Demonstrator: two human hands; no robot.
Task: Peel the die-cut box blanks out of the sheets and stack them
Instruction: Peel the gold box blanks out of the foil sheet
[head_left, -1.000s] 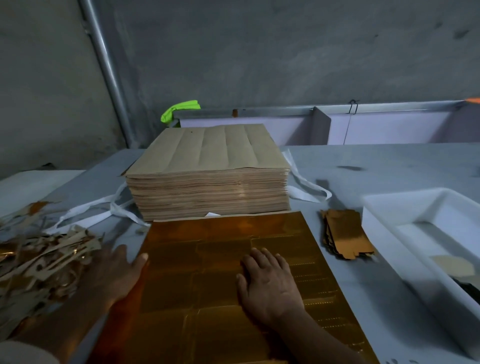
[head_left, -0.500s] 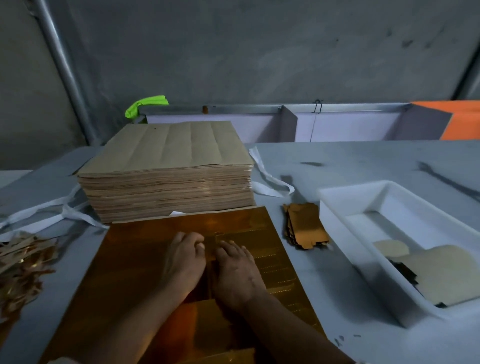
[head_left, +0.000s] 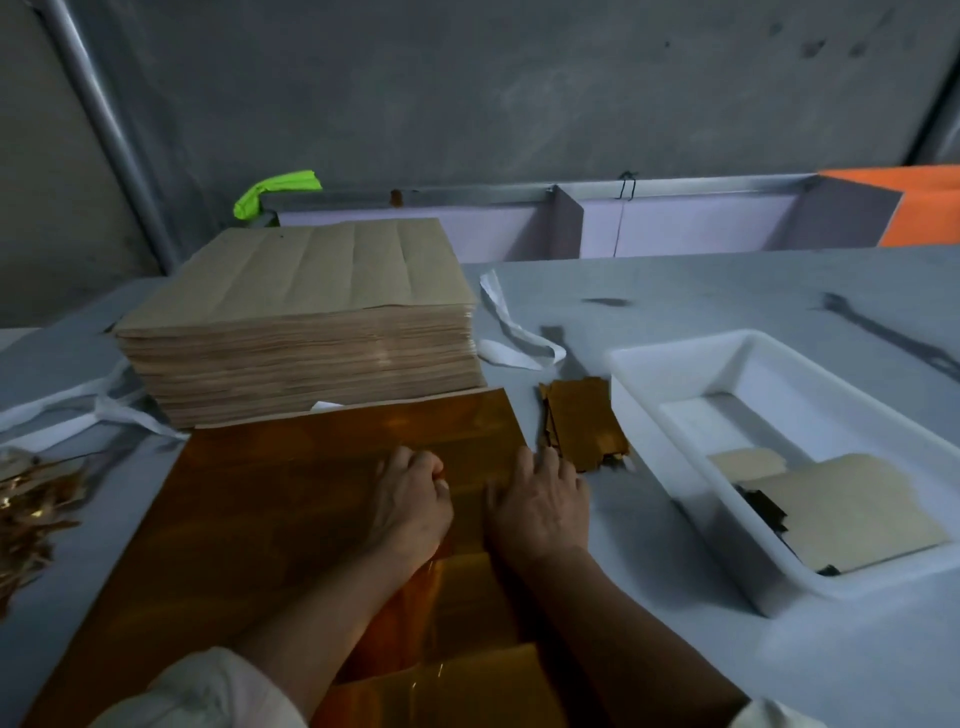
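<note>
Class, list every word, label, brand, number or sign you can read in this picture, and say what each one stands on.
None: no text can be read anywhere in the picture.
The gold sheet, the brown paper stack, the small gold pile, the white tray and the table show no print, label or number.

The tall stack of sheets (head_left: 296, 332) is kraft brown, its top lined with straight lengthwise creases. In front of the stack, the foil sheet (head_left: 291, 493) is glossy amber-gold. Just right of the stack's front corner, the small pile of blanks (head_left: 582, 421) shows the same gold. Further right, the tray (head_left: 675, 364) is white and holds beige card (head_left: 852, 514) and a black piece (head_left: 763, 512). Behind the stack is a neon green cloth (head_left: 275, 189), and far to the stack's right an orange panel (head_left: 924, 208). The table (head_left: 727, 291) is pale grey. The strips (head_left: 514, 332) beside the stack are white.
</note>
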